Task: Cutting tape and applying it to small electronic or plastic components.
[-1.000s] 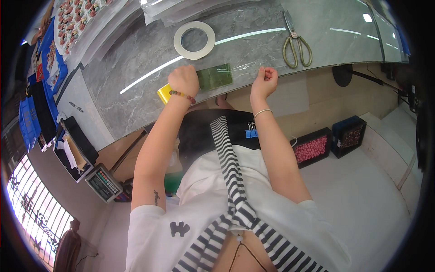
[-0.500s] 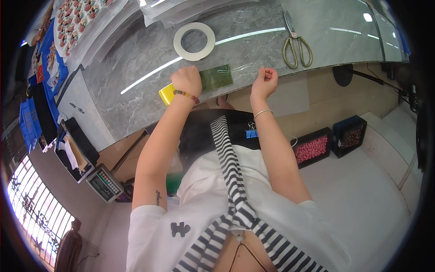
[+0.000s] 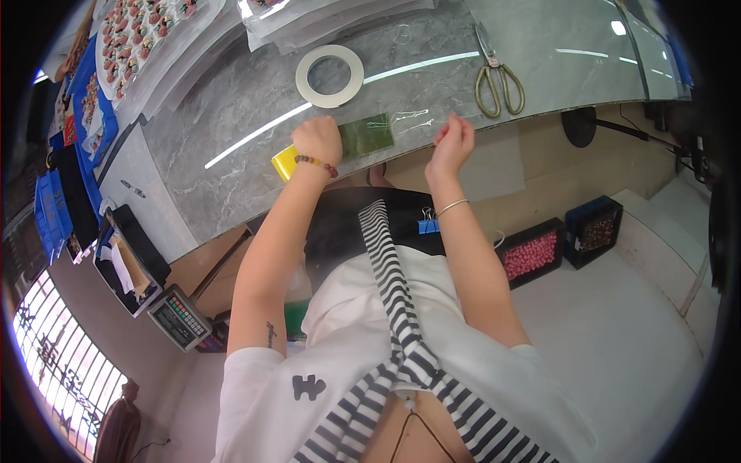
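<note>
My left hand [image 3: 317, 139] is closed in a fist over a flat strip on the table's front part. The strip's yellow end [image 3: 285, 163] shows left of the fist, and its green see-through end [image 3: 368, 136] to the right. Its middle is hidden under my fingers. Thin pale strands [image 3: 411, 117] lie across the green end and run right over the tabletop. My right hand [image 3: 451, 147] hovers by the table's front edge, fingers pinched together. Whether they hold a strand is too fine to make out.
A roll of white tape [image 3: 352, 79] lies beyond my left hand. Scissors with brass-coloured handles [image 3: 499, 86] rest to the right on the grey marbled table [image 3: 255, 100]. Clear plastic sheets [image 3: 316, 25] and a tray of small reddish pieces [image 3: 131, 54] sit at the back left.
My right hand has tilted and shifted slightly at the table edge. The strands beside it now lie looser and more bent. My left hand stays on the strip.
</note>
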{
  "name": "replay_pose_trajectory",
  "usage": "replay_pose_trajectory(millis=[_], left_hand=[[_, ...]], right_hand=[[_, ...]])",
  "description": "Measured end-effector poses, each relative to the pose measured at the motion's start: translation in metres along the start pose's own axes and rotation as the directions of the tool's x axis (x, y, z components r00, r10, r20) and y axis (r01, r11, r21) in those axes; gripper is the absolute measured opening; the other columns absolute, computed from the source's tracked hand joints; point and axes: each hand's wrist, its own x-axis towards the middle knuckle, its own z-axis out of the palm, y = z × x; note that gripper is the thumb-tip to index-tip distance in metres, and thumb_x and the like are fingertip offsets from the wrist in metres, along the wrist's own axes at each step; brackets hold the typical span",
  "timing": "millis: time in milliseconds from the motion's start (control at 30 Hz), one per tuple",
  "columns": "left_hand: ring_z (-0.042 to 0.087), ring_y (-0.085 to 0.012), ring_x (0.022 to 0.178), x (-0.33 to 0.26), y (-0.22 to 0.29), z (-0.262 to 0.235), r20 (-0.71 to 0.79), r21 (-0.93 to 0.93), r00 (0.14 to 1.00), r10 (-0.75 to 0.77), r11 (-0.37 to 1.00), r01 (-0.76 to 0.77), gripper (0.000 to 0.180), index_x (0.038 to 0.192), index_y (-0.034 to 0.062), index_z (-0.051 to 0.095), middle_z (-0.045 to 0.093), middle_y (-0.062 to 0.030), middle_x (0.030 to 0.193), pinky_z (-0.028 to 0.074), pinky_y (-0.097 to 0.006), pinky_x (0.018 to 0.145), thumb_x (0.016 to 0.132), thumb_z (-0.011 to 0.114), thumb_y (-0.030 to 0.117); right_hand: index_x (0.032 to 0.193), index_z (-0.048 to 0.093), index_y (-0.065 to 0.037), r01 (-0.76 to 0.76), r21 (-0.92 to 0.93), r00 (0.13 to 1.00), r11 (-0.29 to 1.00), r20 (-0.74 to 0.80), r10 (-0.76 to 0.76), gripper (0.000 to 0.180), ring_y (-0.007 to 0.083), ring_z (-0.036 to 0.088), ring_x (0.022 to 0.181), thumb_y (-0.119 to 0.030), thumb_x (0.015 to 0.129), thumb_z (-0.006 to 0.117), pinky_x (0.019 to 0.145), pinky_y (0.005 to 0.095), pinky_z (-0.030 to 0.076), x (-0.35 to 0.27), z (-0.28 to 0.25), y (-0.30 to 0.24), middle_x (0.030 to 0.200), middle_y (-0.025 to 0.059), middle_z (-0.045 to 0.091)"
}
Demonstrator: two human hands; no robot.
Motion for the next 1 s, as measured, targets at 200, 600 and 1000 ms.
replay_pose_trajectory(millis=[200,600,1000], left_hand=[[0.071,-0.0258,0.077,-0.002,0.001,-0.006,0.007,-0.045,1.0,0.013,0.999,-0.012,0.016,0.082,0.0124,0.074,0.072,-0.0084,0.083,0.054,-0.037,0.057,0.081,0.058,0.014],[0.07,-0.0291,0.081,-0.002,0.002,-0.007,0.046,-0.055,0.998,-0.03,0.998,0.033,0.017,0.082,0.0084,0.073,0.07,-0.0144,0.086,0.056,-0.037,0.068,0.08,0.057,0.012],[0.071,-0.0255,0.081,-0.002,-0.003,-0.002,0.019,-0.042,1.0,-0.003,0.999,0.004,0.016,0.087,0.0119,0.074,0.072,-0.0086,0.087,0.054,-0.038,0.06,0.082,0.059,0.016]], right_hand=[[0.121,0.051,0.006,-0.722,-0.131,0.456,0.679,0.648,0.61,0.042,0.0303,0.058,0.11,-0.028,0.097,0.043,0.09,0.0387,0.047,-0.053,0.048,0.01,0.121,0.0223,0.058],[0.121,0.049,0.008,-0.205,-0.126,0.825,0.971,0.512,0.241,0.036,0.0286,0.063,0.101,-0.014,0.092,0.046,0.084,0.0346,0.05,-0.02,0.027,-0.003,0.112,0.0222,0.061],[0.125,0.046,0.01,-0.24,-0.289,0.828,0.927,0.437,0.351,0.041,0.0301,0.064,0.1,-0.015,0.093,0.043,0.086,0.0359,0.05,-0.015,0.033,0.008,0.114,0.0241,0.06]])
